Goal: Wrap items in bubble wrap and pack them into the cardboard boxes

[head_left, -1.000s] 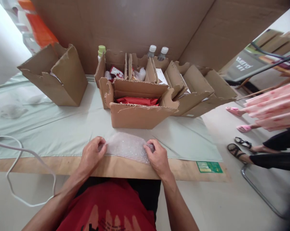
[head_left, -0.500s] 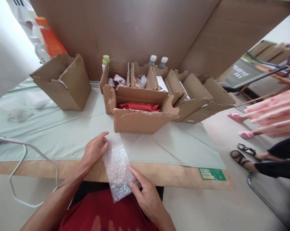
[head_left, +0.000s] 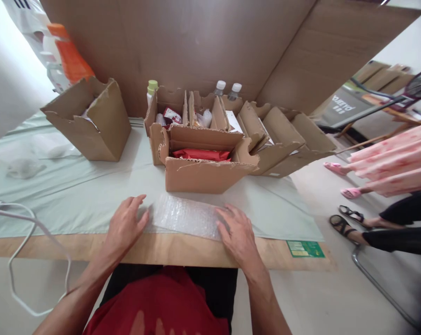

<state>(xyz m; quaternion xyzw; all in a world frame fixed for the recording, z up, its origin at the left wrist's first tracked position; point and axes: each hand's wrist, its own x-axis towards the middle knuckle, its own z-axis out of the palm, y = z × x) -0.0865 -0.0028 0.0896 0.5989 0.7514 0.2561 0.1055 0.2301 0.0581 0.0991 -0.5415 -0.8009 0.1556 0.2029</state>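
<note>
Cardboard wall behind | table point(head_left: 91, 195) under pale green cloth | open cardboard box point(head_left: 203, 174) with red packet point(head_left: 200, 154) just beyond | bubble wrap point(head_left: 186, 216) flat near front edge | left hand point(head_left: 125, 225) flat on its left end, grip wide | right hand point(head_left: 238, 232) flat on its right end, grip wide

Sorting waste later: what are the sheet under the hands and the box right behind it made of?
Sheet: clear plastic bubble wrap, judging by its translucent, dimpled surface. Box: brown corrugated cardboard, matte, with wavy fluting along its torn top edges.
</note>
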